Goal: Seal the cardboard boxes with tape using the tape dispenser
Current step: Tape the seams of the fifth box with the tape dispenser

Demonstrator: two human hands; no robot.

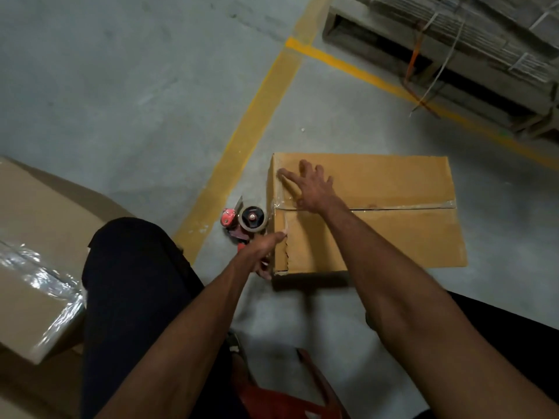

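Note:
A brown cardboard box (393,189) lies on the concrete floor with clear tape along its centre seam and over its left edge. My right hand (311,186) lies flat with spread fingers on the taped left end of the box top. My left hand (264,252) is at the box's left side near the front corner, its thumb on the top edge and its fingers down the side, partly hidden. A red tape dispenser (245,222) with a roll of tape sits on the floor against the box's left side, just beyond my left hand.
A larger taped cardboard box (36,267) stands at the left beside my dark-trousered knee (136,282). Yellow floor lines (242,140) run past the box. A pallet stacked with flat cardboard (472,49) fills the far right. A red stool (287,397) is under me.

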